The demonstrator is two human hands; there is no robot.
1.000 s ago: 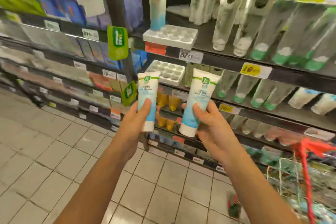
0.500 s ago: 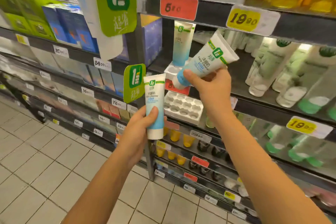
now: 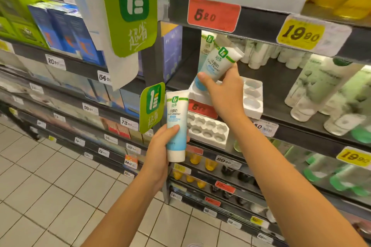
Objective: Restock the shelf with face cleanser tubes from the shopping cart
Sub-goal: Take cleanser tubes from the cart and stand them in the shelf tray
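1. Head view, right grip (image 3: 222,96): thumb and fingers are curled round the lower body of the raised tube (image 3: 219,62), which is held inside the shelf (image 3: 301,128) opening.
2. Raised tube, long axis: tilted, with the flat crimped end up and to the right and the cap end down and to the left. The cap end is just above the near-left corner of the upper tray (image 3: 252,99). I cannot tell whether it touches.
3. Upper tray: white moulded foam with round sockets. The bare sockets lie just right of my right grip. One standing tube (image 3: 205,50) sits at the rear left, behind the raised one.
4. Left grip (image 3: 160,146): pinching the second tube (image 3: 176,124) low on its body. The tube is upright, cap down, in front of the lower tray (image 3: 206,131) and apart from it.
5. Materials: both tubes are soft, glossy plastic, white fading to pale blue, with a green band near the crimp. The caps are cylindrical and the crimps flat.
6. Judgement: the right grip is nearer the sockets. The tube needs righting to vertical, cap down, over a bare socket. The shopping cart is not in view.
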